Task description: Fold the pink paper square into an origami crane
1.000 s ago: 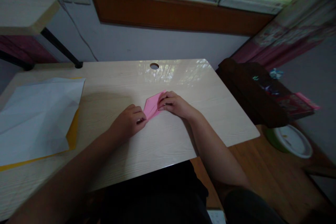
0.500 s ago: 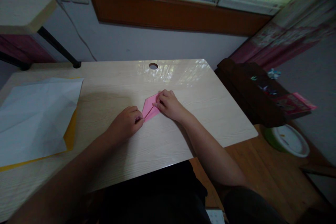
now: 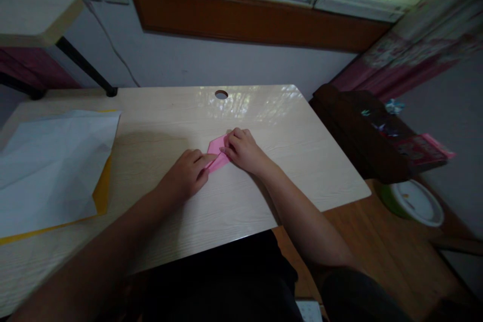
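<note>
A small folded sheet of pink paper [image 3: 216, 146] lies on the pale wooden desk [image 3: 241, 201], with a crease line running slantwise across it. My left hand [image 3: 190, 171] is at its left end, the index finger stretched along the fold and the thumb at the near edge, closed on the paper. On the right end, my right hand [image 3: 242, 149] pinches the paper with curled fingers and the thumb on the fold. The fingers hide both ends of the paper.
White sheets [image 3: 56, 166] over a yellow sheet [image 3: 101, 193] lie on the desk's left. A shelf [image 3: 37, 15] on black legs stands behind them. A round cable hole [image 3: 221, 94] is near the back edge. Right of the desk are a dark wooden cabinet [image 3: 350, 131] and a white-topped bin [image 3: 417, 203].
My left index finger has stretched out to the right over the fold, where before the fingers were bunched at the paper's left tip. My right hand has stayed nearly still.
</note>
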